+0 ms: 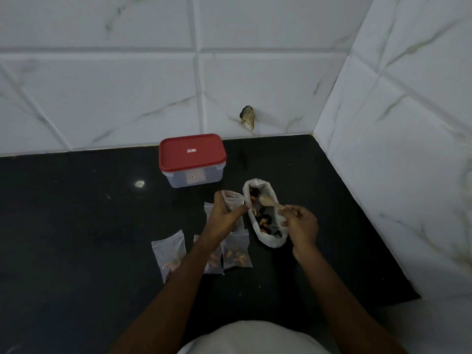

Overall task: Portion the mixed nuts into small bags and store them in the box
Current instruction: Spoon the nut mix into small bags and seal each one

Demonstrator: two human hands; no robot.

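At 6 o'clock of the view a pale shirt (252, 338) is seen, and both forearms are stretched from it over the dark worktop (76, 226). Three filled bags are laid flat on the worktop at about 6 to 7 o'clock from the left hand (227, 213): one well out to the side (169, 251), one partly hidden under the forearm (213, 261), and one just beside it (236, 252). Nuts can be made out in each. A further bag (209, 209) is glimpsed beneath the left hand, but its contents cannot be told.

An open small bag (233, 199) is pinched at its mouth by the curled fingers and thumb of the left hand and held upright against the rim of the large bag (270, 241). The large bag lies at 3 o'clock from it, with the mixed nuts (263, 222) inside. The handle of a wooden spoon (268, 201) is pinched by the fingertips of the right hand (301, 226), and the spoon's bowl is held over the nuts. Whether the bowl is loaded cannot be told.

At 12 o'clock, near the tiled wall (102, 98), the box (192, 175) stands with its red lid (191, 152) on.

The portioning is judged well under way, since at least three bags are filled and another is being served. A good share of nuts is left in the large bag. Storage appears not yet begun: the box must be opened and every bag placed inside.
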